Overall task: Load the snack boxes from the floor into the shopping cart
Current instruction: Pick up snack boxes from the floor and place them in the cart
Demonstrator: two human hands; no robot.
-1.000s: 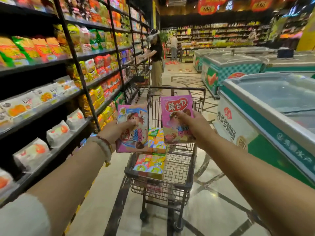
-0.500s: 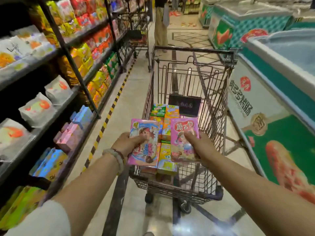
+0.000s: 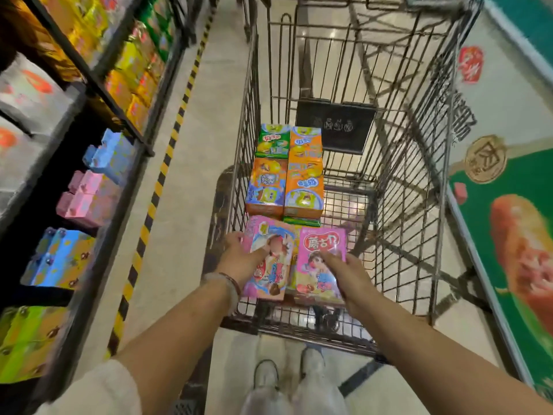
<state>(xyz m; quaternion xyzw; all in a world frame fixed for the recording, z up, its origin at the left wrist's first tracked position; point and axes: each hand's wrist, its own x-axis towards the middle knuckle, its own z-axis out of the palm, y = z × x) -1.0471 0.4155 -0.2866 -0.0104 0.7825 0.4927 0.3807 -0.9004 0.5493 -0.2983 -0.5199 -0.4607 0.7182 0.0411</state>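
My left hand (image 3: 243,259) grips a pink snack box (image 3: 270,259), thumb across its front, fingers behind its left edge. Cartoon child printed on it, some yellow at the top corner, print blurred. My right hand (image 3: 348,275) grips a second pink box (image 3: 321,259), fingers over its lower front; this one has a red badge with white characters at the top and a cartoon girl below. Both boxes sit side by side, tilted face-up, inside the near end of the cart (image 3: 419,205), touching or almost touching each other; I cannot tell whether they rest on the wire bottom.

At 12 o'clock from the pink boxes, four more boxes (image 3: 287,175) lie flat in a two-by-two block against the cart's left wall: one green, three orange, with fruit pictures and blue patches. A green edge peeks out under them.

Dark sign plate (image 3: 335,130) hangs on the far cart wall. Shelf (image 3: 89,190) with blue and pink packs at 9 o'clock. Freezer (image 3: 508,205) side at 3 o'clock. My shoes (image 3: 287,372) at 6 o'clock on the floor.
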